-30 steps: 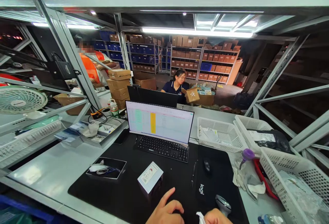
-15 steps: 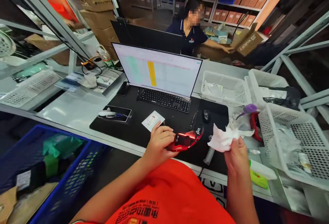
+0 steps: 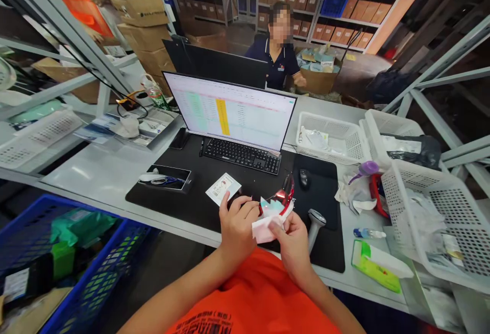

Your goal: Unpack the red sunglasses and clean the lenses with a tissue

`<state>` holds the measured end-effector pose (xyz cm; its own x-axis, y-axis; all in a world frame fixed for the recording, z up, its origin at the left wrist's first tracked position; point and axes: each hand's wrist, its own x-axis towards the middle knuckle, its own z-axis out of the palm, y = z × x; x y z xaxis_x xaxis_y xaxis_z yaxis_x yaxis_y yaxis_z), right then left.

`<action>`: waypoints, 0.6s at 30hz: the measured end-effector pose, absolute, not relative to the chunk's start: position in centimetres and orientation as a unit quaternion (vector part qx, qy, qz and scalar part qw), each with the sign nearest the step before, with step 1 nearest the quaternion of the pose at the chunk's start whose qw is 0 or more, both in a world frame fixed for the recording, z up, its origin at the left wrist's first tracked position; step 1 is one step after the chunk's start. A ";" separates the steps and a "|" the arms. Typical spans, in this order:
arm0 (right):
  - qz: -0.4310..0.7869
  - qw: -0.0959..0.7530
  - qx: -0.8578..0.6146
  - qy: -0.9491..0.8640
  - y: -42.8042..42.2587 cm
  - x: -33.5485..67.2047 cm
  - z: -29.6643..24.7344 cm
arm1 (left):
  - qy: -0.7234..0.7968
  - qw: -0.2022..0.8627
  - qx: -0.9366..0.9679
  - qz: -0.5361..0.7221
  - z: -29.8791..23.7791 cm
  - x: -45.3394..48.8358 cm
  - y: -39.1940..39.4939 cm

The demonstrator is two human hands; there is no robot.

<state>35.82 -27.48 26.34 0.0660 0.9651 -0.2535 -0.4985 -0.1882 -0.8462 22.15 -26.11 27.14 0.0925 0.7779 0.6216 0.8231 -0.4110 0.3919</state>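
My left hand is closed on red-framed sunglasses, held above the front of the black desk mat. A white tissue is pinched in my right hand and lies against the glasses' lens and lower rim. Part of the frame is covered by the tissue and my fingers. Just beyond my left fingers a white printed card lies on the mat. A handheld barcode scanner rests to the right of my right hand.
Behind the mat stand a keyboard and monitor. A mouse, white baskets, crumpled tissue and a green-white bottle are on the right. A blue crate sits lower left. A co-worker faces me across the desk.
My right hand has moved left with the tissue and brought it onto the sunglasses. The scanner now shows fully. The co-worker has turned and drawn an arm back from a cardboard box.
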 end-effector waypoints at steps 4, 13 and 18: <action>0.560 0.583 -0.525 -0.264 -26.1 36.4 25.9 | -0.518 0.036 -0.749 -0.412 26.7 22.5 -26.4; 0.633 0.628 -0.441 -0.102 -24.4 36.0 27.3 | -0.483 0.041 -0.774 -0.407 26.8 22.7 -25.8; 0.532 0.636 -0.519 -0.208 -26.2 34.3 25.8 | -0.496 0.039 -0.755 -0.426 27.2 23.0 -24.8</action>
<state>34.25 -26.20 25.84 0.3474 0.8925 -0.2875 -0.4595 -0.1052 -0.8819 23.03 -24.81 27.24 0.1443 0.7158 0.6832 0.7830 -0.5048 0.3635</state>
